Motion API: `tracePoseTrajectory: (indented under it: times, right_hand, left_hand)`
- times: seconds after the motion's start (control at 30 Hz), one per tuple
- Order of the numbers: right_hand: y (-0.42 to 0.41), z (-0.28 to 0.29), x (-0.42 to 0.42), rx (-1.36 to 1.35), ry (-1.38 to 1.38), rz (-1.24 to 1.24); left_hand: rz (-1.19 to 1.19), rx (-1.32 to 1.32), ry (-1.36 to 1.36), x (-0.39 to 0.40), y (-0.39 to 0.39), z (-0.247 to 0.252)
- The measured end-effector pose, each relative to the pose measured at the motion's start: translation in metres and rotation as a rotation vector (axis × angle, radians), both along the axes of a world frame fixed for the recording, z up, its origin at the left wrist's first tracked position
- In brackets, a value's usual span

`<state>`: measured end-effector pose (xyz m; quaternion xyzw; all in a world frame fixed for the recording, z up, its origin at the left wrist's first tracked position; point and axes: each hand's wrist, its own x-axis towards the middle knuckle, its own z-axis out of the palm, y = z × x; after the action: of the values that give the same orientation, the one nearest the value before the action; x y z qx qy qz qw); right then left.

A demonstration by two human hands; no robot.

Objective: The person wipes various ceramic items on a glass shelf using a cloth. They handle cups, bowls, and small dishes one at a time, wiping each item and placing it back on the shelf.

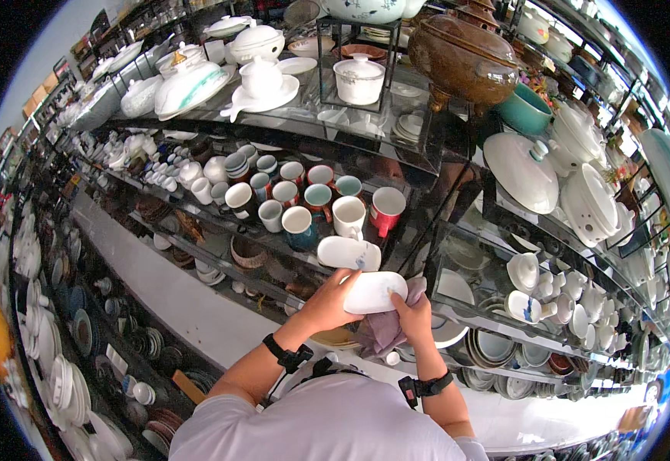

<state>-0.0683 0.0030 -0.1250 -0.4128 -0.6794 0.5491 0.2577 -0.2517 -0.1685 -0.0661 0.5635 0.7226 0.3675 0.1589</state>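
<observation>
A white oblong ceramic dish [369, 294] with a faint printed motif is held between my two hands. My left hand [329, 302] grips its left end, fingers partly hidden behind it. At the right end, my right hand [414, 317] pinches the rim with the thumb on top. A mauve cloth [382, 329] is bunched in that same hand and hangs below the dish. Just beyond, a similar white oblong dish [346, 252] with a blue pattern rests at the shelf's front edge, close to a white mug [348, 215].
Several mugs crowd the glass shelf, with a red mug [388, 208] at the right. Above stand a lidded white pot [359, 80] in a black frame and a large brown urn [464, 55]. Stacked bowls [493, 346] sit lower right. More crockery racks [81, 328] line the left.
</observation>
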Motion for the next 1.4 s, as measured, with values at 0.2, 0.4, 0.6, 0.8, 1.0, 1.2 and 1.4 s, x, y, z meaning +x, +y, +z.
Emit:
tracePoseTrajectory:
  times: [0.2,0.4,0.6,0.8,1.0,1.2,1.4]
  right_hand:
    - [0.0,0.013,-0.057,0.262,-0.314,-0.032]
    - [0.007,0.016,-0.084,0.386,-0.451,0.039]
    - [0.011,0.011,-0.101,0.409,-0.52,0.05]
    - [0.017,0.007,-0.107,0.406,-0.58,0.046]
    - [0.019,0.002,-0.111,0.385,-0.64,0.086]
    - [0.018,0.001,-0.112,0.322,-0.618,0.021]
    - [0.016,0.006,-0.094,0.298,-0.486,0.01]
  left_hand:
    - [0.085,0.003,-0.074,-0.056,0.004,-0.017]
    - [0.102,0.015,0.094,-0.091,0.021,-0.015]
    - [0.166,0.013,0.131,-0.102,0.027,-0.03]
    - [0.158,0.001,0.137,-0.105,0.03,-0.042]
    - [0.171,-0.075,0.17,-0.109,0.03,-0.047]
    - [0.161,-0.202,0.197,-0.11,0.035,-0.041]
    - [0.178,-0.229,0.197,-0.107,0.028,-0.038]
